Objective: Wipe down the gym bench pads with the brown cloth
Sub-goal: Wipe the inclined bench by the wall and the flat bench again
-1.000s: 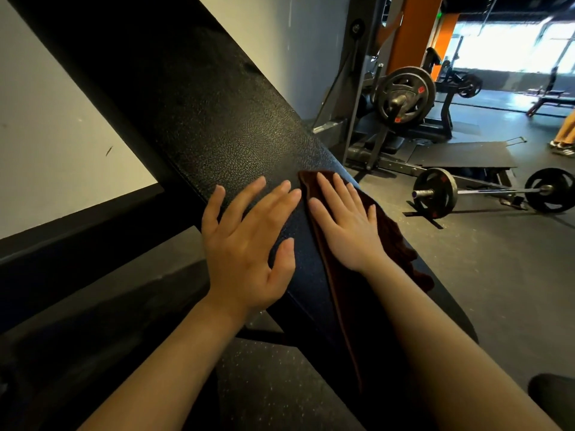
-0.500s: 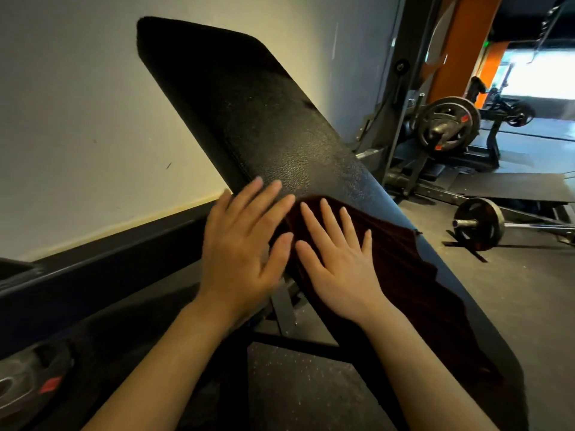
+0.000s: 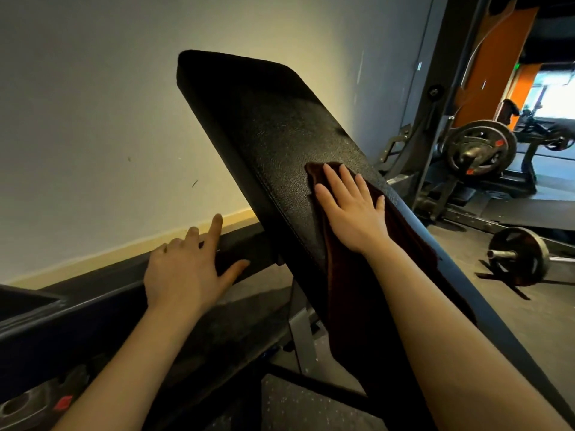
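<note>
Fingers (image 3: 337, 181) of right hand (image 3: 351, 209) straight, slightly spread, pressing brown cloth (image 3: 401, 231) flat on bench pad (image 3: 273, 126). Pad inclined, long axis running from upper left down to lower right, top end toward wall (image 3: 93, 119). Cloth drapes down pad along same axis, under right forearm. Left hand (image 3: 186, 269) off pad, beside its left edge, fingers loose and apart, holding nothing. Barbell (image 3: 516, 259) on floor at right.
</note>
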`<state>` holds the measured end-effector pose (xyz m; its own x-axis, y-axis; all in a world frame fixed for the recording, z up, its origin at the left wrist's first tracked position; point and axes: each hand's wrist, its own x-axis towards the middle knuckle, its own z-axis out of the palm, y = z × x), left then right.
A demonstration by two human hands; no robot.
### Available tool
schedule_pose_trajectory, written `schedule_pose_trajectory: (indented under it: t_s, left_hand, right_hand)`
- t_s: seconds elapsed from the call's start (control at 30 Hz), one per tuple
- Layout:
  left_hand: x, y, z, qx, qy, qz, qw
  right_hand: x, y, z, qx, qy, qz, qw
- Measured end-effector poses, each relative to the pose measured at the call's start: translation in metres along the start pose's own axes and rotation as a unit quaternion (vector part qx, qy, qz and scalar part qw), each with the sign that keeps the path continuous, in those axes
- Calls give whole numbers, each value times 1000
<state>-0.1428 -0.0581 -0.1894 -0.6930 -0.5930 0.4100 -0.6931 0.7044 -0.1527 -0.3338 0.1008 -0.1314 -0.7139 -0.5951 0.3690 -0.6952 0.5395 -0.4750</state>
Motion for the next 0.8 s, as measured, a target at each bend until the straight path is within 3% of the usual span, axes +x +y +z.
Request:
schedule_pose_trajectory:
  t_s: [0.13,0.33,0.6,0.73,0.8]
  left_hand:
    - [-4,1,0,58,9,7,998]
    - [-7,1,-2,29,4,-6,1000]
    - [-7,15,-6,-34,-14,-55,998]
    - [3,19,-24,-231,73,-68,968]
    - [24,23,-32,-270,207,-20,940]
  right_hand:
    - [22,18,-8,11,6,47,999]
    - [18,20,-10,9,4,85,996]
    - [-38,-29,9,-52,-41,-128,990]
    - [-2,-59,10,-43,-49,-164,984]
    - [23,-65,7,-29,-48,-164,985]
